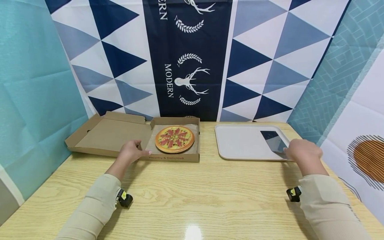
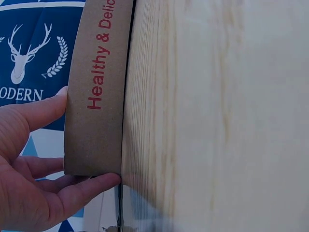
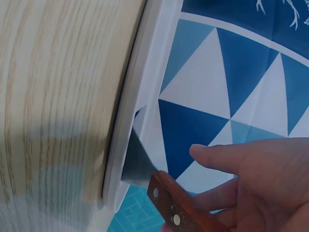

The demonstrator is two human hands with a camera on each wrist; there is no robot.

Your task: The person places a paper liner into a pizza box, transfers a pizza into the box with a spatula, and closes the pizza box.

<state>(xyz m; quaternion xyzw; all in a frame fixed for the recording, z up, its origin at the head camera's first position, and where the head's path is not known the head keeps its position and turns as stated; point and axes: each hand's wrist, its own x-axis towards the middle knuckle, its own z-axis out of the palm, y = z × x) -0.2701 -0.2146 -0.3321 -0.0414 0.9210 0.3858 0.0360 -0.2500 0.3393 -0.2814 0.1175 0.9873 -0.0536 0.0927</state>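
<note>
My left hand (image 1: 129, 152) holds the front corner of an open cardboard pizza box (image 1: 192, 158), beside its hinge. In the left wrist view the thumb lies on the box wall's upper edge and the other fingers reach round its corner. A pizza (image 1: 175, 139) with red topping strips lies on brown paper inside the box. At the right, my right hand (image 1: 304, 152) has its fingers round the wooden handle (image 3: 176, 203) of a spatula, the thumb standing off it. The spatula's wide, shiny metal blade (image 1: 273, 141) lies in a white tray (image 1: 237, 141).
The box lid (image 1: 112, 136) lies folded back to the left. Box and tray stand side by side at the back of the wooden table (image 1: 210, 193), with bare wood between them. Patterned cloth (image 1: 255, 60) hangs behind, and more cloth hangs at both sides.
</note>
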